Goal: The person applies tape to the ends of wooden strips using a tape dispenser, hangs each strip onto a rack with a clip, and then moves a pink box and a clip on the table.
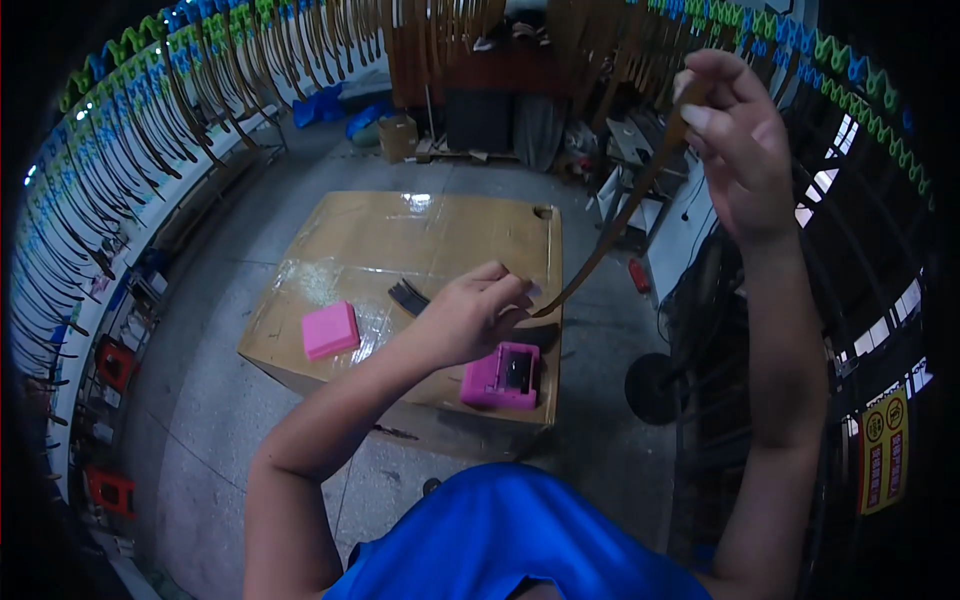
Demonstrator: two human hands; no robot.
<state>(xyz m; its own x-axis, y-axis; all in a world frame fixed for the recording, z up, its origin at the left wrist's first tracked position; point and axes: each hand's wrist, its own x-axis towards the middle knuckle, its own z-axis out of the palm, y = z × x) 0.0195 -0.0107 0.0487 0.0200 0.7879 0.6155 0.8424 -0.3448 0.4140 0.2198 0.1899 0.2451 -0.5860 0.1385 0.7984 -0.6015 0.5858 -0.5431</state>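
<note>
A long brown strip (622, 215) slants between my two hands above the right side of a cardboard box (450, 235). High on the right, my right hand (735, 135) pinches the strip's upper end. My left hand (478, 312) is closed on its lower end, over the box. Below that hand lies an open pink case (500, 377) with a dark part inside. A pink block-shaped item (330, 330) rests on the box's left side. Partly behind my left hand is a dark, narrow item (408, 296).
Brown strips (240, 60) hang from green and blue clips along both upper sides. A black round base (652, 388) stands on the floor right of the box. Red stools (110, 490) are at the left. A small carton (397, 138) sits at the back.
</note>
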